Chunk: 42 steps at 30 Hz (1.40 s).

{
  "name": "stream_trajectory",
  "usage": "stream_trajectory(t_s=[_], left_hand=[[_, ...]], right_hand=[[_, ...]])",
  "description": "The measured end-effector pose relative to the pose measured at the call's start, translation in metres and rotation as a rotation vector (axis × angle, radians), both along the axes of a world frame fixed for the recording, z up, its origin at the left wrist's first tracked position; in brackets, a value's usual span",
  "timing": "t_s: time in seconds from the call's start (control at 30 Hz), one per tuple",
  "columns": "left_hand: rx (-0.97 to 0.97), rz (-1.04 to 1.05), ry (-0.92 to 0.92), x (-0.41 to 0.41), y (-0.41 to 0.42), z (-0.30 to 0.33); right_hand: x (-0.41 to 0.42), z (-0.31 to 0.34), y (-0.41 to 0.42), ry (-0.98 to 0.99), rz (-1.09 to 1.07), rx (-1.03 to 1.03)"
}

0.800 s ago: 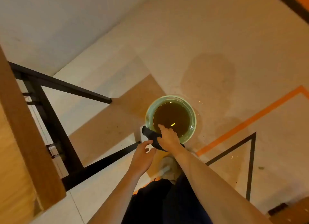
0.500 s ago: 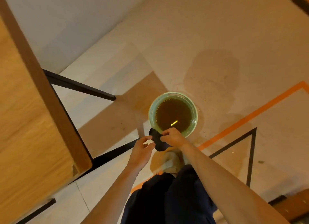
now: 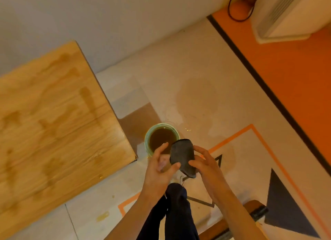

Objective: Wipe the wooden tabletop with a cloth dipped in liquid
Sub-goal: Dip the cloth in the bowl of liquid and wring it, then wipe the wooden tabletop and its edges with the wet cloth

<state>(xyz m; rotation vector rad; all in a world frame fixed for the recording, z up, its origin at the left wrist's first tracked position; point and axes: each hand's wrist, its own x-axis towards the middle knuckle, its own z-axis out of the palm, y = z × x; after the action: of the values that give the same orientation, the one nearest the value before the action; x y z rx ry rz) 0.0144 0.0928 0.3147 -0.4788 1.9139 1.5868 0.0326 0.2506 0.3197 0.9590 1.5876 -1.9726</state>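
A dark cloth (image 3: 182, 156) hangs between both hands in front of me, above the floor. My left hand (image 3: 160, 165) pinches its lower left edge with thumb and fingers. My right hand (image 3: 204, 163) holds its right side, fingers curled round it. Just beyond the hands a pale green bowl (image 3: 148, 137) of brown liquid stands on the floor. The wooden tabletop (image 3: 53, 123) fills the left of the view, with darker wet streaks and patches across its grain.
A wet stain (image 3: 197, 100) spreads on the pale floor past the bowl. Orange and black tape lines (image 3: 232, 139) mark the floor at right. A white appliance (image 3: 286, 13) stands at the top right by the wall. My dark trouser leg (image 3: 177, 213) is below.
The view has risen from under the table to above its top. The cloth has come away from the bowl's rim and is now lifted, with both hands on it.
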Motion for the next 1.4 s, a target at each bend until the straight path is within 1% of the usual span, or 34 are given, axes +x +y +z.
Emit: stream_trajectory(t_s=[0.03,0.1,0.17,0.27,0.33,0.4,0.47,0.53,0.6,0.63,0.7,0.77,0.83,0.87,0.93,1.0,1.03,1.07,1.13,1.17,1.2,1.23,1.27,1.33,1.37,1.4], left_hand=[[0.038,0.024,0.038,-0.004,0.001,0.021],[0.116,0.04,0.075,-0.012,0.001,0.062],[0.144,-0.017,0.121,-0.02,-0.004,0.099],[0.116,-0.12,0.22,-0.029,-0.019,0.143],[0.062,-0.146,0.279,-0.035,-0.032,0.167],[-0.01,-0.129,0.335,-0.039,-0.047,0.187],[-0.083,-0.035,0.39,-0.038,-0.062,0.196],[-0.191,0.137,0.462,-0.032,-0.077,0.198],[-0.223,0.311,0.458,-0.024,-0.09,0.197],[-0.198,0.365,0.406,-0.021,-0.094,0.196],[-0.1,0.378,0.255,-0.018,-0.102,0.193],[0.071,0.357,0.139,-0.02,-0.109,0.19],[0.284,0.42,0.105,-0.027,-0.118,0.187],[0.347,0.465,0.101,-0.033,-0.124,0.185],[0.414,0.563,0.079,-0.045,-0.141,0.18],[0.426,0.657,0.036,-0.056,-0.161,0.172],[0.412,0.665,0.01,-0.062,-0.171,0.167],[0.399,0.646,-0.016,-0.067,-0.18,0.162],[0.419,0.582,-0.046,-0.077,-0.199,0.155],[0.443,0.55,-0.05,-0.082,-0.209,0.152],[0.458,0.513,-0.042,-0.087,-0.218,0.15],[0.468,0.462,-0.025,-0.092,-0.227,0.147],[0.473,0.409,-0.009,-0.099,-0.233,0.147],[0.471,0.35,0.01,-0.113,-0.242,0.139],[0.45,0.349,0.0,-0.12,-0.244,0.134],[0.418,0.341,-0.006,-0.128,-0.247,0.132]], right_hand=[[-0.003,0.025,0.004,0.054,0.042,0.042],[-0.007,0.069,0.008,0.187,0.198,0.183],[-0.012,0.103,0.011,0.323,0.381,0.359],[-0.025,0.14,0.008,0.448,0.583,0.603],[-0.037,0.157,0.001,0.547,0.592,0.708],[-0.05,0.173,-0.015,0.63,0.578,0.73],[-0.061,0.184,-0.033,0.64,0.558,0.661],[-0.071,0.193,-0.053,0.648,0.539,0.575],[-0.077,0.2,-0.073,0.649,0.479,0.498],[-0.081,0.203,-0.084,0.637,0.447,0.456],[-0.087,0.206,-0.105,0.61,0.418,0.379],[-0.093,0.209,-0.127,0.568,0.419,0.288],[-0.097,0.208,-0.148,0.477,0.401,0.168],[-0.098,0.207,-0.158,0.416,0.388,0.11],[-0.103,0.199,-0.178,0.267,0.326,-0.044],[-0.111,0.19,-0.197,0.14,0.239,-0.18],[-0.115,0.186,-0.206,0.118,0.233,-0.174],[-0.12,0.181,-0.213,0.141,0.269,-0.087],[-0.127,0.173,-0.227,0.261,0.351,0.16],[-0.132,0.169,-0.233,0.307,0.354,0.236],[-0.136,0.164,-0.238,0.32,0.35,0.258],[-0.141,0.159,-0.243,0.294,0.354,0.225],[-0.147,0.155,-0.248,0.226,0.355,0.124],[-0.157,0.151,-0.257,0.059,0.337,-0.153],[-0.161,0.152,-0.26,0.011,0.332,-0.215],[-0.167,0.152,-0.262,0.0,0.353,-0.196]])
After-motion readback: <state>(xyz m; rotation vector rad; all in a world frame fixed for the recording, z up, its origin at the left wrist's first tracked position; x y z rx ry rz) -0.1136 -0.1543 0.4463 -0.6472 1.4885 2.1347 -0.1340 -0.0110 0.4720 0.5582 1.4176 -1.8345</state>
